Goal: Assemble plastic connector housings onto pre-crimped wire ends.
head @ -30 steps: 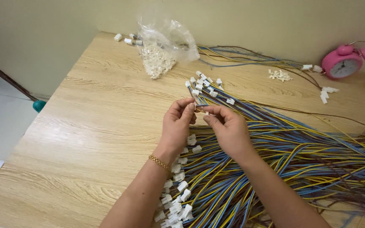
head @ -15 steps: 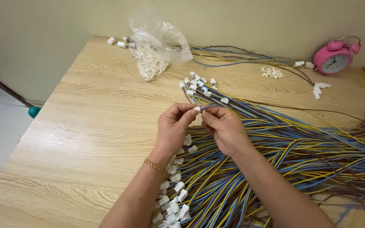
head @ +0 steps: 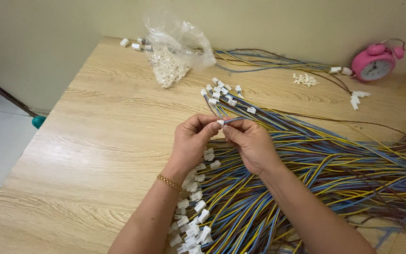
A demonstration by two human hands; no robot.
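The left hand (head: 191,141), a gold bracelet (head: 169,182) at its wrist, pinches a small white connector (head: 220,122) at its fingertips. Touching it, the right hand (head: 250,143) grips thin wires (head: 235,120) leading into that connector. Below and right of both hands spreads the wire bundle (head: 316,174); a bag (head: 175,54) of connectors lies well beyond them on the surface (head: 95,141).

The connector is tiny, so a loose pinch could drop it into the bundle.

Since half a second ago, the hands have hardly shifted; the grip looks unchanged.
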